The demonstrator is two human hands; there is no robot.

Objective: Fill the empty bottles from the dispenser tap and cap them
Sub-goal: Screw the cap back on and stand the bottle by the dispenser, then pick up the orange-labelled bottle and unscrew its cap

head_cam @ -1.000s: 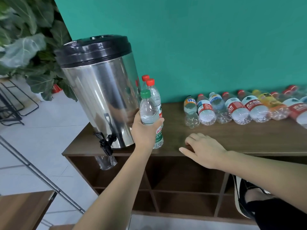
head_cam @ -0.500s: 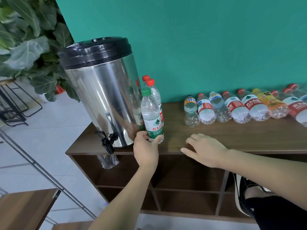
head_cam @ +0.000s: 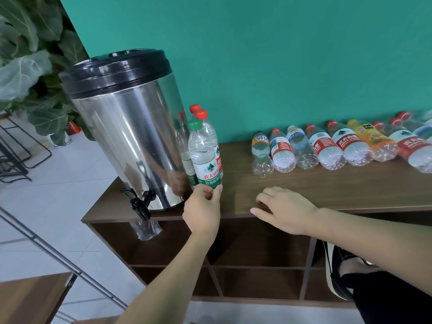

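Nearest the camera, two bare forearms reach over the front edge of a brown wooden shelf unit point(head_cam: 350, 195) with open cubbies below its top. The left hand point(head_cam: 203, 208) is at the base of a green-capped bottle point(head_cam: 204, 155), thumb and fingers curled round the bottom of it in a pinch; the bottle stands upright on the unit's top, cap on, label green and white. The right hand point(head_cam: 284, 208) lies palm down on the top near the front edge, fingers loosely spread and holding nothing, well apart from the bottle. A dark shoe point(head_cam: 336, 270) shows at lower right beside the unit. To the left of the held bottle, just beside it, stands a steel dispenser point(head_cam: 131, 146) with a black lid point(head_cam: 117, 71); its black tap point(head_cam: 140, 203) overhangs the front edge of the top, and a clear vessel point(head_cam: 146, 230) sits directly under the tap, below the level of the top. Directly behind the held bottle stand two red-capped bottles point(head_cam: 202, 116), upright and close against the dispenser. Farther back and to the right, a row of bottles point(head_cam: 327, 148) lies on its side along the teal wall point(head_cam: 280, 54), necks toward the wall, most with red caps and red labels; whether they hold liquid cannot be told. A leafy plant point(head_cam: 28, 66) stands at far left beyond the unit.
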